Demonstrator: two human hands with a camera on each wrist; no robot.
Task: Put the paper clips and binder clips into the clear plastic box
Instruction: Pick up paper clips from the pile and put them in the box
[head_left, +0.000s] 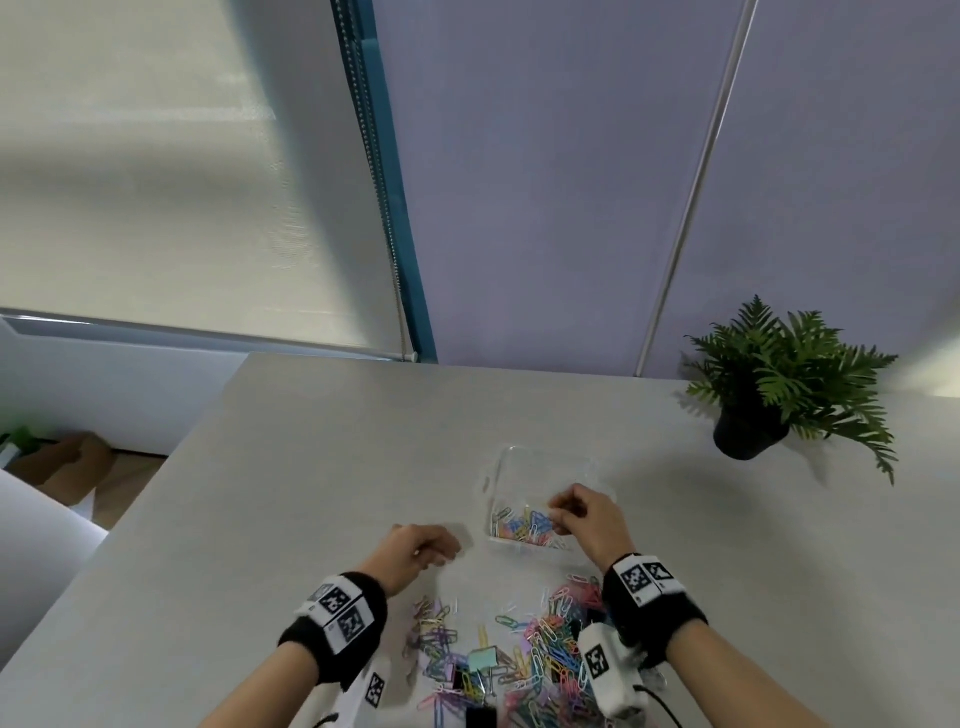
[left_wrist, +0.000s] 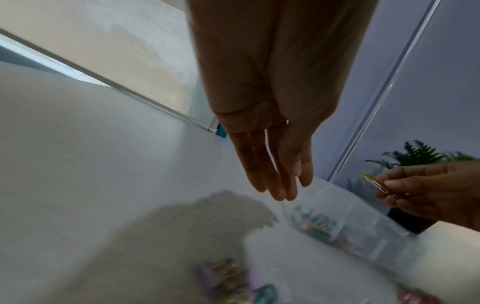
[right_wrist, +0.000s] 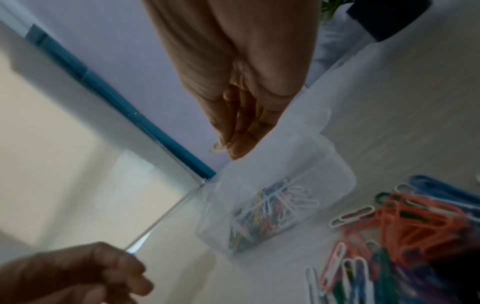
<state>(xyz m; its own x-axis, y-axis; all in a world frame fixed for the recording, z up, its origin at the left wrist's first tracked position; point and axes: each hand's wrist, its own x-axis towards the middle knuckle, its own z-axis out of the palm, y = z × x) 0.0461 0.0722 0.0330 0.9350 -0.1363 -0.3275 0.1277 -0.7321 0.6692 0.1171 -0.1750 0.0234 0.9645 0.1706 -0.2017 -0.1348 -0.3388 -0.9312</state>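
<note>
- Right hand (head_left: 587, 519) over the clear plastic box (head_left: 519, 462), fingertips pinching a yellow paper clip (left_wrist: 374, 182); box holds clips
- Left hand (head_left: 421, 548) at nine o'clock of box, fingers loose, holding nothing
- Clip pile (head_left: 519, 654) at six o'clock on table (head_left: 311, 467)

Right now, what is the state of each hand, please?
Left hand: holds nothing, fingers relaxed, open.
Right hand: pinches a yellow paper clip above the clear box.
</note>
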